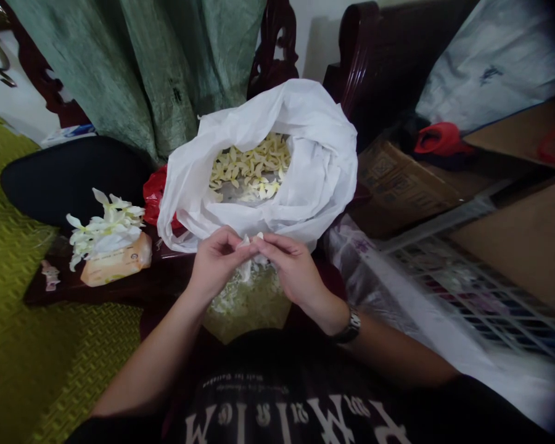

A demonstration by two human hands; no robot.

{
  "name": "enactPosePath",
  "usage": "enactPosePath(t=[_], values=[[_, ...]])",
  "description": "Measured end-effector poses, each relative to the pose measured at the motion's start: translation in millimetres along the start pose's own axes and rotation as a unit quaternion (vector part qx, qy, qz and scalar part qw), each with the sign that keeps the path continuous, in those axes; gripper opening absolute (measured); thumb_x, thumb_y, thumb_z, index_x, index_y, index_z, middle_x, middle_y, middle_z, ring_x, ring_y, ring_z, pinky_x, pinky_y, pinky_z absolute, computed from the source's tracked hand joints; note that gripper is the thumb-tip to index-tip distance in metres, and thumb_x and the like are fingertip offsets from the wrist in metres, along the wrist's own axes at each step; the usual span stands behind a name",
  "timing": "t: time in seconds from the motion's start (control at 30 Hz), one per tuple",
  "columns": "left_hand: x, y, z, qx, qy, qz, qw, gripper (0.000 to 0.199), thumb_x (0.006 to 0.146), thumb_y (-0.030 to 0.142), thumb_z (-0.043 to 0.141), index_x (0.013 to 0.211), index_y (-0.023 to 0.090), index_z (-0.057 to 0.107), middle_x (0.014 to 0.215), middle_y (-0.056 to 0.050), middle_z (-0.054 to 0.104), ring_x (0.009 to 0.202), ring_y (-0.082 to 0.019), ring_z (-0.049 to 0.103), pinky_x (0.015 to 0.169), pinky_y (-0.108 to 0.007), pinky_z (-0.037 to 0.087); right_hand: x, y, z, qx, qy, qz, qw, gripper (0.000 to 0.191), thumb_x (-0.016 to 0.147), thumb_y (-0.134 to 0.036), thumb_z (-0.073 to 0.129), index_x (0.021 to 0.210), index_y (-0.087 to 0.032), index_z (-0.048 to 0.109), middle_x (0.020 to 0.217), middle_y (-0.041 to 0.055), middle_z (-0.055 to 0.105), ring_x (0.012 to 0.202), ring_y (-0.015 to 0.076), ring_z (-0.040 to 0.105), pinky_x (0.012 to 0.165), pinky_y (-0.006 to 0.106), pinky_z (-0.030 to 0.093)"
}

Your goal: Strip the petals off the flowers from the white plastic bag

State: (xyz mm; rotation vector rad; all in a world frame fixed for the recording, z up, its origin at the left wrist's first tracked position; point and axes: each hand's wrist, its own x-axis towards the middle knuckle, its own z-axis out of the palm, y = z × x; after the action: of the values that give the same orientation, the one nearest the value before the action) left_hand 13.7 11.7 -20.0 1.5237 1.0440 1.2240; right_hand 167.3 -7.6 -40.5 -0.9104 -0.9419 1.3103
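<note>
My left hand (221, 256) and my right hand (296, 266) meet fingertip to fingertip in front of an open white plastic bag (326, 166). Both are closed in a pinch on a small white flower (245, 271), partly hidden by the fingers. Inside the bag lie many pale yellow-white flower pieces (252, 161). Beneath my hands, a yellowish container or bag (250, 308) holds loose white petals; its exact form is hard to make out. To the left, a bunch of whole white flowers (113, 216) rests on an orange and white tissue pack (120, 262).
A dark wooden bench (166, 285) bears the bag, a red plastic bag (155, 194) and a black cushion (74, 176). On the right are a cardboard box (393, 185), a white wire rack (467, 296) and clear plastic wrapping (370, 277). A green curtain (176, 68) hangs behind.
</note>
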Motion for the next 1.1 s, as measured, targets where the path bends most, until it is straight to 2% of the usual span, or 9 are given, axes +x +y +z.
enactPosePath(t=[0.1,0.2,0.4,0.53,0.67,0.8,0.93,1.0,1.1], values=[[0.3,-1.7,-0.7,-0.028,-0.004,-0.016,0.999,0.032,0.07,0.037,0.088,0.064,0.017,0.064,0.072,0.002,0.057,0.068,-0.011,0.052,0.068,-0.025,0.043,3.1,0.8,-2.3,0.015,-0.002,0.009,1.0,0.023,0.076,-0.048,0.08,0.085,-0.026,0.077,0.091,0.0024,0.078,0.091,0.021,0.071,0.092,0.039,0.057],[0.8,-4.4,-2.8,-0.053,-0.005,-0.036,0.998,0.026,0.071,0.035,0.088,0.066,0.017,0.069,0.075,0.0,0.062,0.072,-0.012,0.056,0.07,-0.026,0.046,7.7,2.0,-8.9,-0.003,-0.002,0.002,1.0,0.025,0.084,-0.049,0.072,0.083,-0.024,0.07,0.083,0.0024,0.074,0.082,0.0188,0.069,0.084,0.036,0.058],[2.2,-13.5,-12.7,-0.06,0.044,-0.087,0.993,0.026,0.074,0.041,0.086,0.068,0.018,0.075,0.064,0.0,0.066,0.058,-0.011,0.053,0.057,-0.024,0.04,13.5,1.6,-31.0,-0.046,0.042,-0.05,0.997,0.025,0.086,-0.047,0.072,0.083,-0.023,0.066,0.073,-0.0013,0.067,0.07,0.0139,0.063,0.073,0.03,0.055],[4.9,-13.5,-16.8,-0.052,0.014,-0.114,0.992,0.037,0.081,0.053,0.077,0.076,0.017,0.078,0.059,-0.001,0.065,0.048,-0.01,0.05,0.049,-0.025,0.036,10.1,-1.6,-39.7,-0.115,-0.035,-0.03,0.992,0.027,0.083,-0.046,0.076,0.091,-0.021,0.073,0.073,0.0006,0.071,0.071,0.0156,0.067,0.072,0.031,0.055],[8.0,-8.9,-16.1,-0.026,-0.043,-0.126,0.991,0.043,0.085,0.058,0.07,0.076,0.016,0.076,0.065,-0.002,0.068,0.052,-0.011,0.055,0.052,-0.024,0.041,5.0,-3.9,-38.6,-0.144,-0.09,-0.016,0.985,0.028,0.085,-0.045,0.074,0.102,-0.022,0.072,0.089,0.0037,0.076,0.082,0.0179,0.072,0.079,0.033,0.058],[10.3,-1.9,-17.1,0.049,-0.102,-0.112,0.987,0.036,0.082,0.052,0.075,0.086,0.017,0.078,0.076,-0.003,0.073,0.062,-0.011,0.059,0.059,-0.023,0.044,4.5,-6.9,-37.5,-0.192,-0.106,-0.036,0.975,0.032,0.088,-0.04,0.071,0.114,-0.023,0.07,0.104,0.0065,0.076,0.098,0.0194,0.071,0.089,0.036,0.057],[25.7,11.0,-23.0,0.118,-0.08,-0.045,0.989,0.04,0.08,0.048,0.078,0.105,0.017,0.077,0.096,-0.007,0.077,0.079,-0.016,0.066,0.071,-0.027,0.05,7.0,-10.5,-43.6,-0.199,-0.079,-0.055,0.975,0.032,0.09,-0.043,0.069,0.114,-0.022,0.071,0.107,0.0072,0.076,0.101,0.0211,0.07,0.092,0.038,0.056],[44.4,17.1,-26.1,0.169,-0.058,0.008,0.984,0.037,0.083,0.046,0.074,0.104,0.016,0.077,0.102,-0.009,0.077,0.087,-0.019,0.068,0.078,-0.028,0.051,8.9,-12.0,-49.6,-0.212,-0.057,-0.068,0.973,0.028,0.091,-0.045,0.068,0.106,-0.022,0.074,0.104,0.0067,0.077,0.099,0.0218,0.07,0.093,0.039,0.055],[85.7,20.6,-24.5,0.281,-0.05,0.058,0.957,0.029,0.088,0.039,0.067,0.103,0.016,0.077,0.105,-0.01,0.078,0.091,-0.021,0.069,0.08,-0.03,0.052,13.2,-12.5,-60.3,-0.233,-0.026,-0.099,0.967,0.037,0.095,-0.05,0.061,0.075,-0.022,0.073,0.082,0.0047,0.075,0.085,0.0206,0.07,0.091,0.039,0.054]])
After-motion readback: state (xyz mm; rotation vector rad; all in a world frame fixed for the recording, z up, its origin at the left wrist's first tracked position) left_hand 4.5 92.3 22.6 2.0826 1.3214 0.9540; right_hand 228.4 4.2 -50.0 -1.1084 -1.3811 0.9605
